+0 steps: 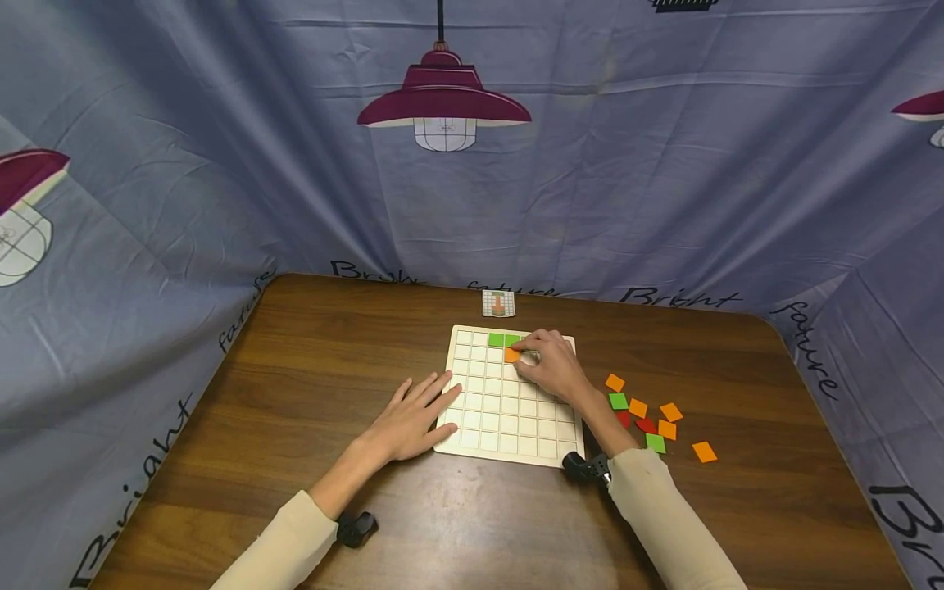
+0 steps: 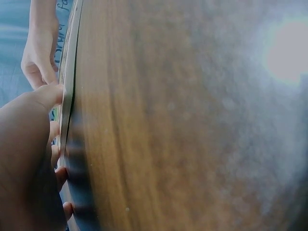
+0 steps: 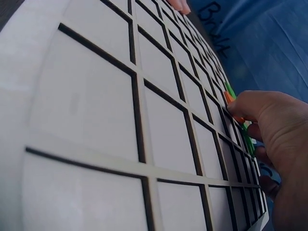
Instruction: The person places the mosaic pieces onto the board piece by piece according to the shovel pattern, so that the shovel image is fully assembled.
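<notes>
A pale square grid board lies on the brown table. In the head view, two green square tiles sit side by side in its far row. My right hand reaches over the board's far right part, its thumb and fingers pinching an orange square tile just below the green ones. The right wrist view shows the orange tile at the thumb tip. My left hand rests with spread fingers on the board's left edge; its thumb touches that edge in the left wrist view.
To the right of the board lie several loose tiles: orange tiles, green tiles and red tiles. A small card with a grid and an arrow-like figure lies beyond the board. A blue-grey curtain surrounds the table.
</notes>
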{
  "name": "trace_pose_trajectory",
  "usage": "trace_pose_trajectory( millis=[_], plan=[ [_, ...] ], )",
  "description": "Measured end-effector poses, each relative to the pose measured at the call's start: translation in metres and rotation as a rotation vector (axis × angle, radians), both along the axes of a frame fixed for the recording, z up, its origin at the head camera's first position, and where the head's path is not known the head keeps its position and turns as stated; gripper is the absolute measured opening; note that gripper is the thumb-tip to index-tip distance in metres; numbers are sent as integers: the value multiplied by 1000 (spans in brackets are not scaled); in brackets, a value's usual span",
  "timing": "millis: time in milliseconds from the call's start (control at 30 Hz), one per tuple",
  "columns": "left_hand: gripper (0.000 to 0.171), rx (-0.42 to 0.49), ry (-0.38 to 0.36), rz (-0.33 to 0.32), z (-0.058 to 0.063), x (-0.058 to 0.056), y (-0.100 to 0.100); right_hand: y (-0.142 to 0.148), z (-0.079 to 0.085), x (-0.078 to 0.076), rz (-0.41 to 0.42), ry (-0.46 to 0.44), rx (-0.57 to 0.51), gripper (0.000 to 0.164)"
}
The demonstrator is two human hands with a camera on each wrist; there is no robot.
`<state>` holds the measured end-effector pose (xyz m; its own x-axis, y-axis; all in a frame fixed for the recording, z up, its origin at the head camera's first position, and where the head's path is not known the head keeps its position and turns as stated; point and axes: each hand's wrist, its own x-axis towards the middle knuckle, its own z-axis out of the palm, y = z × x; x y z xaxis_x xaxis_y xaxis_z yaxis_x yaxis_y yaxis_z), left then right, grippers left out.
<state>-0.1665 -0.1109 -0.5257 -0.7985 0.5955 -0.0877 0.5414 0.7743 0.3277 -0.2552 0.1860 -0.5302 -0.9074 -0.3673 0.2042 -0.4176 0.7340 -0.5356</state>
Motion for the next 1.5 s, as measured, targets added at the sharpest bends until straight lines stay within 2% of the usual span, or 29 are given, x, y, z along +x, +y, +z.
trace_pose_trajectory(
  millis=[367, 667, 833, 1100, 1300, 1500],
  plan=[
    [66, 2, 4, -3, -1, 0, 1, 2, 0, 5, 5, 8, -9, 28],
    [65, 2, 5, 5, 1, 1, 1, 11, 18, 16, 11, 4, -112, 33],
    [64, 10, 20, -3, 2, 1, 1, 29, 26, 25, -33, -43, -157, 33],
    [64, 14, 34, -7, 4, 2, 0, 67, 30, 40, -134, -67, -162, 36],
    [64, 4, 27, -2, 2, 1, 0, 98, 28, 53, -170, -88, -197, 38],
    [64, 6, 24, -1, 2, 0, 1, 124, 20, 63, -224, -62, -146, 39]
  ],
)
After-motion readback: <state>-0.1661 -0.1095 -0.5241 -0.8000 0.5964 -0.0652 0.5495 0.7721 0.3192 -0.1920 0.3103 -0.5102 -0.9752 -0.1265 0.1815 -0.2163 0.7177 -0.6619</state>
